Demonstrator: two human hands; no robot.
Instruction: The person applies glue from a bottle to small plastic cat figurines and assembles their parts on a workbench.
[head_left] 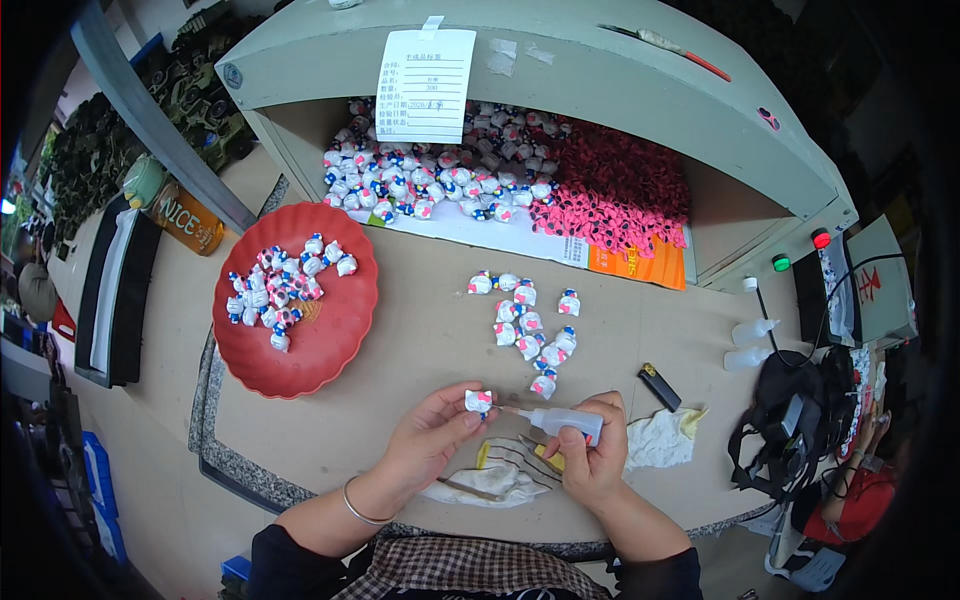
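Between the fingertips of my left hand (433,430) is a small white figurine head (479,401) with pink and blue on it. My right hand (594,455) grips a translucent squeeze bottle (565,422), its thin needle tip pointing left at the figurine head. Whether the tip touches it I cannot tell. Just beyond my hands, several similar figurine heads (529,321) lie loosely grouped on the table (420,330). More of them sit in a red scalloped plate (349,345) to the left. Below my hands lies a white cloth (500,480) with dark stripes and yellow edging.
A grey shelf (560,45) at the back covers piles of white figurine heads (400,180) and pink pieces (615,215). On the right are a black lighter (659,387), a crumpled cloth (662,440), two small bottles (752,331) and a black bag (795,410). Another person's arm (850,475) shows far right.
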